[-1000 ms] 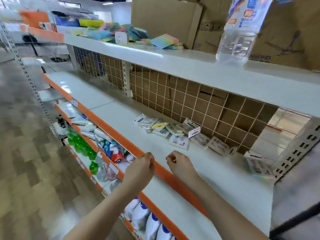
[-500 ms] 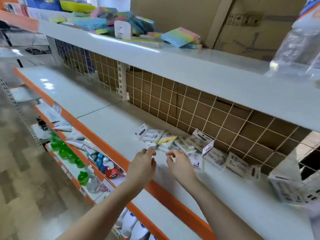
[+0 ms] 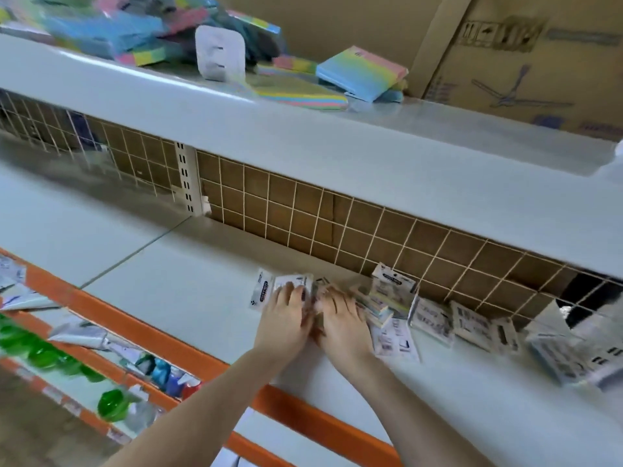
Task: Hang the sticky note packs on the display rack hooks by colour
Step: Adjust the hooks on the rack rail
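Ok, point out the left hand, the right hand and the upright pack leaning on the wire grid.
left hand [image 3: 286, 318], head view, back of the hand.
right hand [image 3: 342, 320], head view, back of the hand.
upright pack [image 3: 392, 284], head view, its printed header card.

Both hands down on the sticky note packs, middle shelf.

Left hand flat on the pale packs at the left end of the row, right hand just beside it, fingers spread over blurred packs. More packs strung along the white shelf to the right, against the wire grid. Orange shelf edge below the wrists. Pastel note pads heaped on the top shelf, cardboard box behind; green bottles lower left.
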The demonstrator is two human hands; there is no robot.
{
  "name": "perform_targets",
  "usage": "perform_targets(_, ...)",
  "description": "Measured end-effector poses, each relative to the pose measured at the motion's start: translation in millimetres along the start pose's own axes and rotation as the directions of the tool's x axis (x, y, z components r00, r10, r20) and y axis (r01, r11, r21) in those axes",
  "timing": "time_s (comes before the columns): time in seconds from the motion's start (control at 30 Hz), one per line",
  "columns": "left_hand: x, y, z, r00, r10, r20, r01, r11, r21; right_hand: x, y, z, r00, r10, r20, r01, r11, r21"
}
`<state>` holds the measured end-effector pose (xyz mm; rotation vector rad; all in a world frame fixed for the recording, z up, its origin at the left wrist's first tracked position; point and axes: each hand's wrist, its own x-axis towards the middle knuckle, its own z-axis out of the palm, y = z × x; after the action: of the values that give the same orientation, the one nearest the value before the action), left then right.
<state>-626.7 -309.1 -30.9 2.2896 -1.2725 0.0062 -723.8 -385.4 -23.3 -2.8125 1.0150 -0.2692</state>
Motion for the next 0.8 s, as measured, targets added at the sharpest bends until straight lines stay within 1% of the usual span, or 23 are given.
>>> perform_targets(0.03, 0.6, -4.9, 3.4, 1.000, 0.003, 0.028, -0.003, 1.000, 0.001, -0.5, -1.9, -0.9, 1.000, 0.015, -0.022, -0.015, 1.000, -0.023)
perform_targets(0.1, 1.0, -12.1, 8.6, 1.000, 0.009, 0.010, -0.009, 1.000, -0.004, -2.5, -5.4, -3.4, 0.993, 0.076, -0.086, -0.080, 0.995, -0.052)
perform_targets(0.2, -4.1, -13.7, 5.2, 0.999, 0.016, -0.038, -0.016, 1.000, 0.014, -5.9, -12.3, -3.6, 0.994, 0.110, -0.024, -0.111, 0.988, -0.103)
perform_targets(0.3, -11.8, -11.0, -0.5, 0.999, -0.014, -0.052, 0.017, 0.998, 0.061, -11.1, -20.6, -1.9, 0.981, 0.189, -0.039, -0.193, 0.963, -0.187)
perform_targets(0.33, -13.2, -10.7, -1.6, 0.998, -0.032, -0.049, 0.035, 0.998, 0.053, -12.9, -23.6, -1.7, 0.975, 0.216, -0.045, -0.220, 0.954, -0.205)
perform_targets(0.4, -14.5, -10.7, -1.8, 0.997, -0.056, -0.060, 0.056, 0.998, 0.009, -15.4, -27.9, 0.1, 0.968, 0.228, -0.102, -0.245, 0.946, -0.210)
perform_targets(0.47, -14.6, -11.6, -1.2, 0.994, -0.048, -0.098, 0.042, 0.997, -0.069, -17.2, -28.7, -2.6, 0.961, 0.226, -0.158, -0.257, 0.943, -0.214)
perform_targets(0.5, -14.9, -12.3, -1.3, 0.991, -0.044, -0.130, 0.028, 0.993, -0.118, -18.1, -28.1, -4.9, 0.957, 0.224, -0.186, -0.260, 0.945, -0.199)
perform_targets(0.6, -15.8, -14.3, -3.2, 0.967, -0.060, -0.249, 0.003, 0.975, -0.223, -23.3, -24.6, -8.1, 0.947, 0.249, -0.203, -0.276, 0.954, -0.119)
perform_targets(0.63, -15.9, -14.3, -5.7, 0.956, -0.086, -0.280, 0.010, 0.965, -0.261, -25.9, -22.3, -8.4, 0.940, 0.264, -0.216, -0.284, 0.956, -0.071)
perform_targets(0.7, -16.1, -14.5, -10.3, 0.937, -0.164, -0.309, 0.040, 0.928, -0.371, -31.6, -18.0, -14.5, 0.904, 0.329, -0.274, -0.323, 0.944, 0.069)
perform_targets(0.8, -16.7, -14.3, -16.2, 0.922, -0.286, -0.260, 0.112, 0.841, -0.529, -39.0, -12.2, -27.0, 0.869, 0.466, -0.166, -0.401, 0.860, 0.316)
